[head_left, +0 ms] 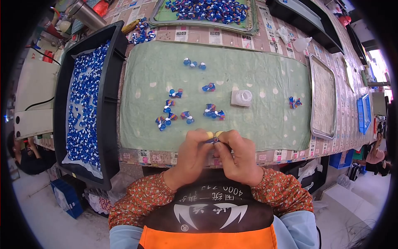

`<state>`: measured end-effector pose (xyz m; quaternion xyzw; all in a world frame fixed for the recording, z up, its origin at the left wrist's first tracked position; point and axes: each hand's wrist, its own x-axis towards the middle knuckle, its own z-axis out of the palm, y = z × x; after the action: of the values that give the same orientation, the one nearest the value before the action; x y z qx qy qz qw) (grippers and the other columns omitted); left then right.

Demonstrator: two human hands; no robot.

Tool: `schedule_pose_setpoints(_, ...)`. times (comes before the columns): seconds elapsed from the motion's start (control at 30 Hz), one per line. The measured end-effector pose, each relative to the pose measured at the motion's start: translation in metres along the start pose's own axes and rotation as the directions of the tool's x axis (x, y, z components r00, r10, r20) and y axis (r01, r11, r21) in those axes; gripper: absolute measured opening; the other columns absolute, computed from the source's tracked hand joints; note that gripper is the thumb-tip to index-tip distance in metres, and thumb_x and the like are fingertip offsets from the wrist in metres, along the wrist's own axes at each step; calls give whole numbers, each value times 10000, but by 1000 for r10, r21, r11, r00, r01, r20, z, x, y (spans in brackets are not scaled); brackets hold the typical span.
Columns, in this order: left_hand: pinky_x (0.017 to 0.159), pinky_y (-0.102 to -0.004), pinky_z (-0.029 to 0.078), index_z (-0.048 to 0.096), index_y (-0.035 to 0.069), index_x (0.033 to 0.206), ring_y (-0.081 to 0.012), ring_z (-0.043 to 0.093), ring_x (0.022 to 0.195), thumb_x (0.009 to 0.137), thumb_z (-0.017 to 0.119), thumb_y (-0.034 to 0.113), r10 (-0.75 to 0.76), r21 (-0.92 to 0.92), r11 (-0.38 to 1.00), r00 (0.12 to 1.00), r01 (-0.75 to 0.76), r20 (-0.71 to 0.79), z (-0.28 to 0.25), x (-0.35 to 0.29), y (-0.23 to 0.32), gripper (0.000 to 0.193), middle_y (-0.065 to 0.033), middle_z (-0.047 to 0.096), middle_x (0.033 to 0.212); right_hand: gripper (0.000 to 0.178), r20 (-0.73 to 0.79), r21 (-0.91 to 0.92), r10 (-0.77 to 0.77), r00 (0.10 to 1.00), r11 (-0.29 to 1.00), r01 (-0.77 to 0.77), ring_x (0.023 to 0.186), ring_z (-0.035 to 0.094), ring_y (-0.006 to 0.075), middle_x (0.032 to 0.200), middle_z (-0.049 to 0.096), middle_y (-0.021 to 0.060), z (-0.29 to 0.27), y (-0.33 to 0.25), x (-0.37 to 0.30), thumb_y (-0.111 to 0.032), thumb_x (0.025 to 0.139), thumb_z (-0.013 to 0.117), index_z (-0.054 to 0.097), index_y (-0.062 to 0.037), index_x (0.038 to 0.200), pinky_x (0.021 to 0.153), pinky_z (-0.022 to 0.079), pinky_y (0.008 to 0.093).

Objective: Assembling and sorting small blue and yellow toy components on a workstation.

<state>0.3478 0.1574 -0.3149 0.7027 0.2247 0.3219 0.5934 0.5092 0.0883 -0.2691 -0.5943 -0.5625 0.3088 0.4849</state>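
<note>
Near the front edge of the green cloth [248, 133], my left hand [192, 154] and my right hand [239, 157] meet, both closed. Between their fingertips they pinch a small blue piece [216, 140] with a round end; its exact kind is too small to make out. Yellow covers wrap the index fingertips. Beyond my hands lie several small blue, orange and white plastic pieces [210, 110], some in clusters. Three blue-and-white pieces [193, 64] sit farther back, and one multicoloured cluster [294, 102] rests at the right. A small translucent white container [244, 98] stands right of centre.
A deep black tray [111, 89] of blue-and-white pieces stands at the left. Metal trays are at the back [203, 26], full of coloured pieces, and at the right [331, 108]. A black bin [306, 25], a banana [130, 27] and a steel flask [88, 15] are farther off.
</note>
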Motion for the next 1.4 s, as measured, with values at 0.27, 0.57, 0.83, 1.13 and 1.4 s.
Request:
schedule_pose_setpoints(0.27, 773, -275, 469, 404, 39, 1181, -148, 533, 859, 1041, 486, 41, 27, 5, 1000, 1000, -27, -1, 1, 3, 3, 162, -115, 529, 1030, 111, 10, -17, 17, 1000, 1000, -16, 632, 682, 174, 764, 641, 122, -2, 2, -2, 66, 928, 591, 539, 11, 1009, 559, 517, 294)
schedule_pose_setpoints(0.57, 783, -384, 468, 570, 5, 1078, -324, 580, 879, 955, 594, 31, -92, 131, 986, 991, 104, -95, 2, 3, 17, 128, -167, 594, 1017, 126, 14, -101, 70, 997, 993, -69, 651, 683, 229, 743, 629, 159, -16, -6, 0, 3, 938, 603, 550, -11, 1051, 576, 500, 343)
schedule_pose_setpoints(0.83, 909, -418, 404, 573, 24, 1034, -333, 524, 975, 928, 628, 125, 48, 692, 720, 999, -47, 17, -28, 22, 41, 157, -143, 561, 1033, 105, -448, -447, 48, 893, 853, -270, 661, 619, 211, 802, 623, 119, -95, 26, 8, -46, 932, 629, 640, -25, 1034, 603, 477, 327)
schedule_pose_setpoints(1.13, 897, -425, 401, 615, 44, 1038, -329, 523, 964, 915, 629, 95, 57, 788, 612, 990, 65, -126, -41, 19, 30, 135, -123, 576, 1021, 135, -427, -868, -112, 897, 330, -371, 910, 530, 340, 938, 565, 133, -147, 62, 15, -117, 867, 698, 665, -51, 981, 807, 443, 460)
schedule_pose_setpoints(1.4, 806, -362, 430, 627, 24, 1017, -279, 560, 893, 933, 600, 40, 198, 741, 668, 946, 63, -259, -74, 47, 42, 90, -111, 601, 962, 127, -328, -901, -141, 934, 345, -264, 916, 538, 342, 955, 572, 135, -136, 51, 21, -54, 894, 653, 659, -44, 1020, 808, 443, 450)
